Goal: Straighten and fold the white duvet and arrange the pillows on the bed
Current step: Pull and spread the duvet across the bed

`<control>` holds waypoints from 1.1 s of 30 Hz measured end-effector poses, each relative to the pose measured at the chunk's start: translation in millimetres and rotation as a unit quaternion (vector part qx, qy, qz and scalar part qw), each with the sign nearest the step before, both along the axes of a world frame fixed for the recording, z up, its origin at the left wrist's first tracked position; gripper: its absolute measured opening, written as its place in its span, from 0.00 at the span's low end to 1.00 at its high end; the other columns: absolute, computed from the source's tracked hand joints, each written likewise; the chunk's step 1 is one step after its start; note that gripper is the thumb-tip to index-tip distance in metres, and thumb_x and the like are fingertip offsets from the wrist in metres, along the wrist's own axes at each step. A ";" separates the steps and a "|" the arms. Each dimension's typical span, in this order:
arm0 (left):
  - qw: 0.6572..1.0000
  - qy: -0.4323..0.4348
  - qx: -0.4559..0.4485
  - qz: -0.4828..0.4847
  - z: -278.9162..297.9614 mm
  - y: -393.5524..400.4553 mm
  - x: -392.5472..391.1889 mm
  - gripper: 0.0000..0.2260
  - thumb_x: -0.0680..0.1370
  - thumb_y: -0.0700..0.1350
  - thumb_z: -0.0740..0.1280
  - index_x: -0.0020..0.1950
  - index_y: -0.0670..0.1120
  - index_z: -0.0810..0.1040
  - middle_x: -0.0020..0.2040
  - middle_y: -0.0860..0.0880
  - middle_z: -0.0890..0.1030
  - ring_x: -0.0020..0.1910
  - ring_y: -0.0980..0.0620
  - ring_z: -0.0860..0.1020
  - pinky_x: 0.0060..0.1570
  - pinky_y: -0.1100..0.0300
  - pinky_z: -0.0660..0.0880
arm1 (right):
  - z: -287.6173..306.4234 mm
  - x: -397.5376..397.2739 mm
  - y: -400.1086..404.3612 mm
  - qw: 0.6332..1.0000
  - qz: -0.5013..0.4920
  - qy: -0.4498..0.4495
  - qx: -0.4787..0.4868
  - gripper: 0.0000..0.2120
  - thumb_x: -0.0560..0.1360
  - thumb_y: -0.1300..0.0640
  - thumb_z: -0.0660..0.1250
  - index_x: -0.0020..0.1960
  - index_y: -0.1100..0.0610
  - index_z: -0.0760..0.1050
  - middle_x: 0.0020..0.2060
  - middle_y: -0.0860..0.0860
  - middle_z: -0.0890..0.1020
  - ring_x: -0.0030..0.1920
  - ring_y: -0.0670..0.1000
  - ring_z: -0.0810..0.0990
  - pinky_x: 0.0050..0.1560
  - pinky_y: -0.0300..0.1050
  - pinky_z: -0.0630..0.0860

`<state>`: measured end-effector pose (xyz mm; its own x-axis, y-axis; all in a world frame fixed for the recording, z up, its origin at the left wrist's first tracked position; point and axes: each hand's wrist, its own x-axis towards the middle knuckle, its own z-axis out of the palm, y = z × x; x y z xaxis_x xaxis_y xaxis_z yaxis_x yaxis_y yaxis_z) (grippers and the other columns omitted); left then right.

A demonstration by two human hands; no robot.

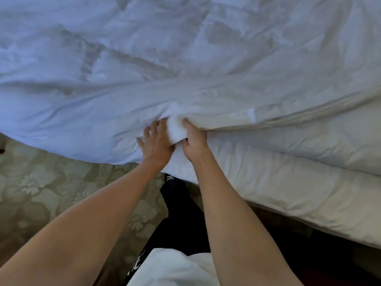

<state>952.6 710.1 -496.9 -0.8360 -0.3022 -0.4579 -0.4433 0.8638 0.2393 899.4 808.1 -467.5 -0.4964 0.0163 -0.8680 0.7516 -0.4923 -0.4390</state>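
Patterned carpet (47,188), pale green with a floral motif, fills the lower left of the head view, and a bed occupies the rest. White duvet (144,65) covers the whole upper part of the frame, heavily creased, its near edge hanging over the bed's side toward the floor at left. To the right, the duvet's edge is lifted clear, exposing the side of the mattress (288,195) in 2 cushioned layers, with dark shadow below it. No pillows appear in this view.

A person stands at the bedside, both bare forearms reaching forward to the same spot on the duvet's edge, dark trousers (177,219) visible between them. Left hand (155,144) lies against the fabric with fingers spread and fairly straight, pressing it rather than gripping; the thumb is tucked beside a bunched white fold (175,131). Right hand (194,141) has its fingers curled round that fold and the seam running off to the right, grasping it. The 2 hands are just beside each other, the fold between them.

Judged stage: early, the straightening step, with the edge being gathered and no fold yet made. The next move probably calls for a firm 2-handed grip on the hem, then a pull outward and along the bedside to draw the creases flat, keeping the loose fabric off the floor.
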 end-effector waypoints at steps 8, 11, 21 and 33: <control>0.996 0.085 -0.026 0.001 109.0 -84.7 -88.0 0.16 0.72 0.32 0.59 0.57 0.42 0.74 0.52 0.35 0.78 0.52 0.33 0.77 0.42 0.49 0.68 | 75.9 -49.1 -39.8 0.997 -0.003 0.049 -0.053 0.05 0.78 0.62 0.68 0.46 0.54 0.74 0.38 0.49 0.77 0.37 0.45 0.75 0.38 0.38 0.72; 0.994 0.109 -0.006 0.007 139.1 -94.5 -112.4 0.18 0.71 0.30 0.57 0.55 0.43 0.78 0.52 0.36 0.79 0.52 0.33 0.77 0.42 0.50 0.68 | 84.5 -45.8 -49.2 0.996 0.054 0.043 -0.047 0.04 0.79 0.59 0.67 0.51 0.52 0.75 0.44 0.49 0.78 0.42 0.45 0.78 0.44 0.39 0.75; 0.990 0.129 0.035 -0.038 173.0 -123.4 -161.0 0.19 0.67 0.31 0.58 0.51 0.44 0.82 0.48 0.39 0.81 0.50 0.34 0.77 0.43 0.48 0.74 | 61.5 -17.8 -124.4 0.968 0.247 0.039 -0.002 0.37 0.72 0.56 0.74 0.76 0.52 0.61 0.72 0.48 0.68 0.72 0.50 0.68 0.65 0.44 0.69; 0.974 0.107 0.159 -0.117 189.9 -199.7 -196.8 0.08 0.72 0.55 0.71 0.45 0.52 0.81 0.47 0.47 0.83 0.49 0.45 0.81 0.51 0.49 0.78 | 120.9 -33.8 -265.2 0.987 0.006 0.154 0.037 0.25 0.69 0.55 0.76 0.63 0.52 0.73 0.52 0.47 0.83 0.53 0.46 0.81 0.55 0.45 0.77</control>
